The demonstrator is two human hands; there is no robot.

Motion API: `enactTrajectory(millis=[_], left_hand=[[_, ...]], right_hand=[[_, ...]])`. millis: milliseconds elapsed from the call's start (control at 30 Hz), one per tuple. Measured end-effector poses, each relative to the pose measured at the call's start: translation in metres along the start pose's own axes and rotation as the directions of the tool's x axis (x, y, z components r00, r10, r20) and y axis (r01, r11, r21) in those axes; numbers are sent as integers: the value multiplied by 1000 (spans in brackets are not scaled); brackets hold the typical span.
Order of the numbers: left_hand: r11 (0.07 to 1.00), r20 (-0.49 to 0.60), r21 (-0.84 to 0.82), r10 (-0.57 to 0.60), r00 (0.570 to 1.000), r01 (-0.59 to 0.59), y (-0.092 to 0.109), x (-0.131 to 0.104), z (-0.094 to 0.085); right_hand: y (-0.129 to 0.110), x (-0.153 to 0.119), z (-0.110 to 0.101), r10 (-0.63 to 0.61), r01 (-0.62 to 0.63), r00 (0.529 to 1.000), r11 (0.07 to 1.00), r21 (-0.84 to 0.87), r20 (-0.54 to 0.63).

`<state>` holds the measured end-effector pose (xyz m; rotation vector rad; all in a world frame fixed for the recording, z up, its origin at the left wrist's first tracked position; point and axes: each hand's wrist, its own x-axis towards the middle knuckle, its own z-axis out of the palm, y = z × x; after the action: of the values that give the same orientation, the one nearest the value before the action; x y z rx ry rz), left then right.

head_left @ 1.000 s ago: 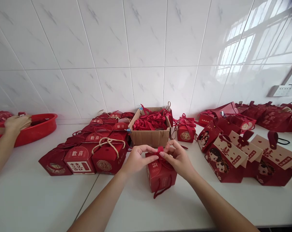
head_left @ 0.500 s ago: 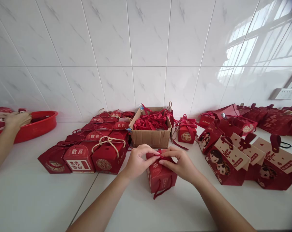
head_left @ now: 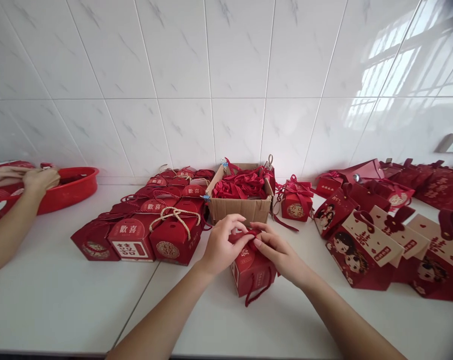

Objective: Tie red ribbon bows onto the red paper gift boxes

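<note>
A small red gift box (head_left: 252,275) with a dark red cord handle on its near side stands on the white table in front of me. Above its top, my left hand (head_left: 226,245) pinches a red ribbon (head_left: 252,234) from the left. My right hand (head_left: 281,252) grips the same ribbon from the right, fingertips meeting those of the left. The fingers cover much of the ribbon and the box's top. Just behind is a cardboard box (head_left: 241,210) full of loose red ribbons (head_left: 241,186).
Rows of red gift boxes (head_left: 130,240) stand to the left. On the right are a bow-tied box (head_left: 297,205) and several red-and-cream bags (head_left: 365,257). At far left, another person's hands (head_left: 42,180) work by a red basin (head_left: 78,192).
My fingers have drawn closer together over the box, bending round the ribbon. The whole view has shifted slightly, so things appear farther right.
</note>
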<state>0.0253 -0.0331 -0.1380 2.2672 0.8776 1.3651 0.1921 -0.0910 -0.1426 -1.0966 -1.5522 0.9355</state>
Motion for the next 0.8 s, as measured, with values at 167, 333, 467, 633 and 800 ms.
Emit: enactTrajectory(millis=[167, 333, 467, 633, 800], left_hand=[[997, 192, -55, 58, 980, -48, 7, 1, -9], [1000, 258, -23, 25, 966, -20, 8, 0, -13], [997, 255, -51, 70, 964, -59, 2, 2, -15], [994, 278, -85, 88, 957, -66, -2, 4, -18], [994, 315, -102, -14, 949, 48, 0, 4, -20]], right_hand=[[-3, -1, 3, 88, -88, 996, 992, 88, 6], [-5, -2, 0, 80, -83, 996, 991, 101, 28], [-10, -3, -8, 80, -86, 993, 994, 68, 82], [-10, -1, -14, -7, 12, 993, 999, -44, 121], [4, 5, -14, -84, 84, 996, 993, -81, -2]])
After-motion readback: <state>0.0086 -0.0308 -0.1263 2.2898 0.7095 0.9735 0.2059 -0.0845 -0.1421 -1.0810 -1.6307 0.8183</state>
